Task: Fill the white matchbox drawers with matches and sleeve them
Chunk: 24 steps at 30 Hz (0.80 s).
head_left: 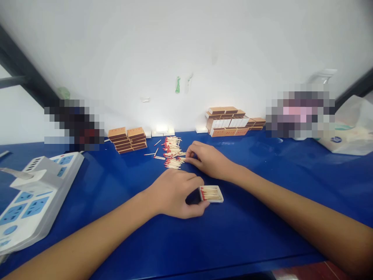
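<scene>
Around the left end of a match-filled tray (217,201) on the blue tabletop (233,241), my left hand (177,192) is clamped; beyond the tray, my right hand (208,158) reaches the loose match pile (172,147), its grip unclear.

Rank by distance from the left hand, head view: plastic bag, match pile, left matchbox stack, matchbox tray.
From the left hand:
1. Matchbox tray: in its grip, right side.
2. Match pile: just beyond it.
3. Left matchbox stack: farther back, left.
4. Plastic bag: far right.
</scene>
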Each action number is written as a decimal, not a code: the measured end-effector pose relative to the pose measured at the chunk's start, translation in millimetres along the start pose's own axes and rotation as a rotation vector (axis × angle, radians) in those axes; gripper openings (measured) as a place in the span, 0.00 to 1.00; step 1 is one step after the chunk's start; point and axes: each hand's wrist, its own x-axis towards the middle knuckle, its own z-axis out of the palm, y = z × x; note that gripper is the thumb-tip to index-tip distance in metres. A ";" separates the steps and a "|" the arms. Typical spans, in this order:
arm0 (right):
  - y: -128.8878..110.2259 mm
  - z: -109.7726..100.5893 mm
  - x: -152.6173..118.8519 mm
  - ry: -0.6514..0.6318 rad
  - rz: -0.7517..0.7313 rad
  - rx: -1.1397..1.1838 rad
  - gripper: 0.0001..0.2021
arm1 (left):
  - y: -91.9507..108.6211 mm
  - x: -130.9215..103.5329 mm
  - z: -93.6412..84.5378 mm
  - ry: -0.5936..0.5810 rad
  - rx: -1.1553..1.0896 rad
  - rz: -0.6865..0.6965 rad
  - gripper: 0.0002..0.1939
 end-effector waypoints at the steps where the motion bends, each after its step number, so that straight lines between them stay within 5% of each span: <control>1: -0.8 -1.8 -0.8 -0.016 0.003 -0.009 0.04 | -1.3 0.0 -0.5 0.005 -0.001 -0.011 0.13; 24: 26.2 -10.9 -13.1 -0.030 -0.069 -0.179 0.07 | -7.1 3.1 -5.6 0.121 0.110 -0.196 0.13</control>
